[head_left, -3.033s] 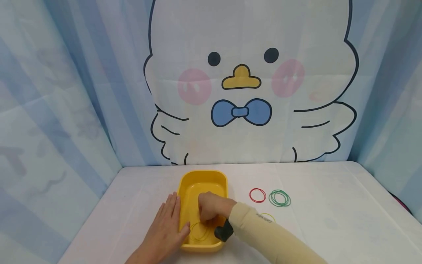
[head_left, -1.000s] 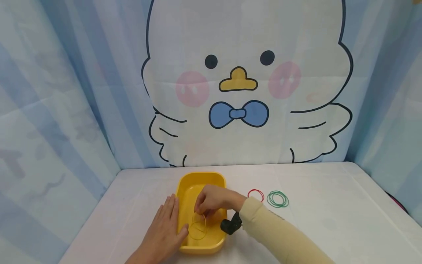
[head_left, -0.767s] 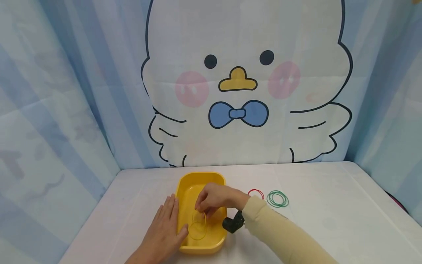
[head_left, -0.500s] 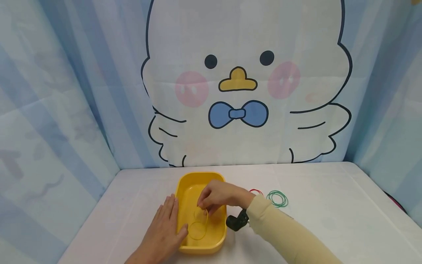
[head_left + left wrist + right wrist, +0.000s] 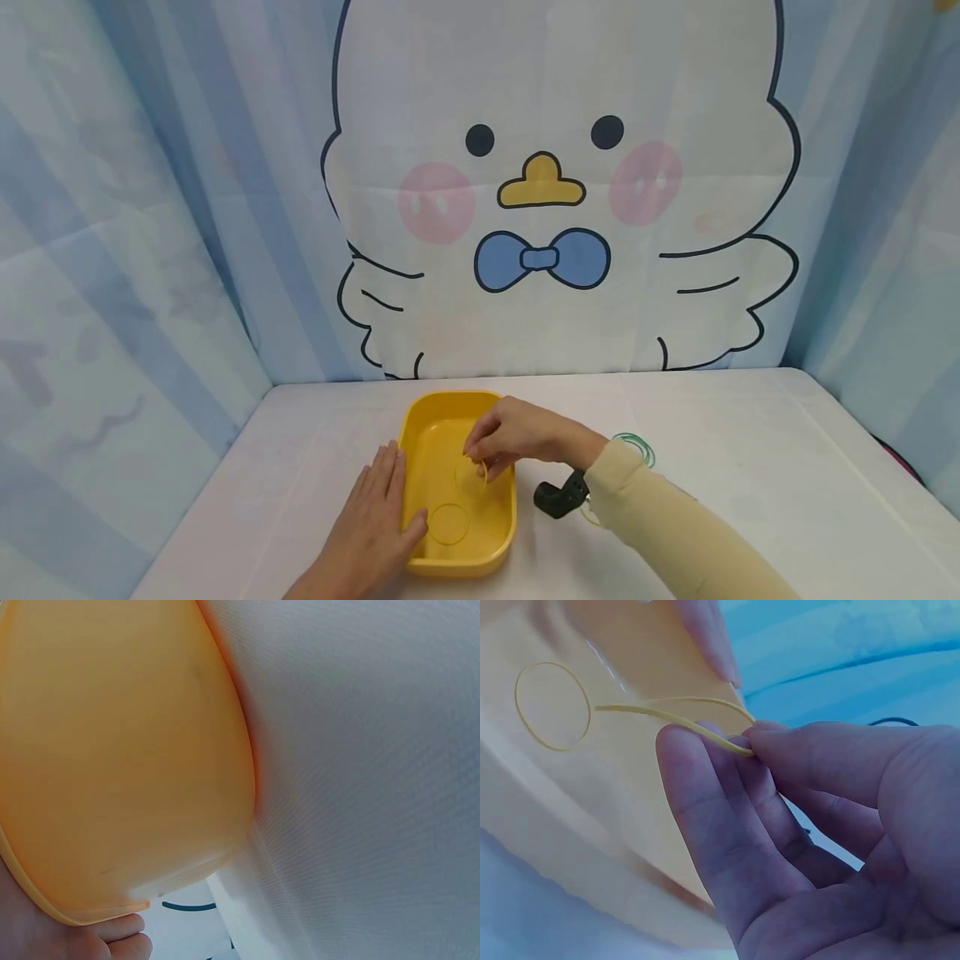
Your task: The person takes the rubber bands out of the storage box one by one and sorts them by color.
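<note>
A yellow tray (image 5: 461, 568) stands on the white table. My left hand (image 5: 375, 517) lies with straight fingers against its left rim; in the left wrist view the tray's wall (image 5: 127, 750) fills much of the picture. My right hand (image 5: 517, 433), over the tray's right side, pinches a yellow rubber band (image 5: 675, 718) between thumb and fingers. That band hangs as a loop above the tray floor. Another yellow rubber band (image 5: 431, 524) lies flat as a ring in the near part of the tray, apart from the held one.
Green rubber bands (image 5: 647, 447) lie on the table right of the tray, partly behind the right sleeve (image 5: 660, 517). A yellow band (image 5: 588, 518) shows beneath the black wrist camera (image 5: 558, 498). A curtain with a cartoon bird (image 5: 555, 325) hangs behind the table.
My right hand has taken up one yellow rubber band and drawn it up and rightward, off the other. Its arm now hides the red bands. The left hand has stayed on the rim.
</note>
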Action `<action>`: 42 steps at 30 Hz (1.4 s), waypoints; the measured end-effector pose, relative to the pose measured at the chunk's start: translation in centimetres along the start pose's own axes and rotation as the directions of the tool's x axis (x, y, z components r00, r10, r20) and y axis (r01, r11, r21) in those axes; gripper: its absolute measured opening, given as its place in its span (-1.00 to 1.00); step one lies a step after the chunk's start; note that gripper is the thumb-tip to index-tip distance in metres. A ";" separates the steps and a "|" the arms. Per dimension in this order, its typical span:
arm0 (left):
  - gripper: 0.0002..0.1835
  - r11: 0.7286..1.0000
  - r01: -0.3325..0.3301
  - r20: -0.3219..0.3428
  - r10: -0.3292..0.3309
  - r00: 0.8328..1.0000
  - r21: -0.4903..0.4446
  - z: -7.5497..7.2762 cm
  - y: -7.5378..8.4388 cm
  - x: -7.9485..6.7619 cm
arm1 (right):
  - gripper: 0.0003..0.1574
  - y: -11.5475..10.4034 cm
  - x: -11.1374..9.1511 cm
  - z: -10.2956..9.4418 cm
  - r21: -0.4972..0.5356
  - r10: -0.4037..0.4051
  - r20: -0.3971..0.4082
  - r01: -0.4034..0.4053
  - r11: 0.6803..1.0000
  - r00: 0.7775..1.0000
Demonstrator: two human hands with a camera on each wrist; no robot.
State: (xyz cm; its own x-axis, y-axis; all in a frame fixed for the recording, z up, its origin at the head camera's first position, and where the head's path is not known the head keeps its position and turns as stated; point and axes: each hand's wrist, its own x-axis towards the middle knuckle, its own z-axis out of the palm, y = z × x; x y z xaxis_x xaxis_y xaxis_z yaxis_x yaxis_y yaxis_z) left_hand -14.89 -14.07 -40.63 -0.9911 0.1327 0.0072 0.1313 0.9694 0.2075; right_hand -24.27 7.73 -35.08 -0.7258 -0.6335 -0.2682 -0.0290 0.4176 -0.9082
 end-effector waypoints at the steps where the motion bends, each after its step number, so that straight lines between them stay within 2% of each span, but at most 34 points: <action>1: -0.13 1.000 0.003 0.004 -0.003 1.000 0.001 0.0 0.0 0.0 | -0.73 0.2 -0.1 -0.2 0.016 -0.001 -0.001 0.001 1.000 1.000; 13: -0.15 1.000 0.018 0.027 -0.018 0.999 -0.001 -0.1 0.2 0.2 | -0.63 1.6 -1.8 -2.0 0.165 -0.003 -0.048 0.011 0.986 0.999; 24: -0.15 1.000 0.014 0.029 -0.014 0.999 -0.006 -0.2 0.2 0.2 | -0.52 3.0 -3.9 -3.4 0.249 0.009 -0.105 0.018 0.968 0.994; 32: -0.15 1.000 0.012 0.028 -0.012 1.000 -0.006 -0.2 0.2 0.2 | -0.57 5.0 -5.5 -4.1 0.325 0.024 -0.124 0.018 0.945 0.992; 42: -0.15 1.000 0.021 0.038 -0.021 0.999 -0.011 -0.3 0.2 0.2 | -0.45 7.2 -7.3 -4.7 0.400 0.039 -0.151 0.025 0.916 0.988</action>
State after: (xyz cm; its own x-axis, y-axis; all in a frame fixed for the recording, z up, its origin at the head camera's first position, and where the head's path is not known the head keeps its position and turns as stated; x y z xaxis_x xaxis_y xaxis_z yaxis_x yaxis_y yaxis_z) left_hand -15.03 -13.90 -40.31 -0.9922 0.1203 -0.0337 0.1102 0.9696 0.2185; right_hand -22.43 18.45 -38.12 -0.8218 -0.5110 -0.2518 0.2306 0.1059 -0.9673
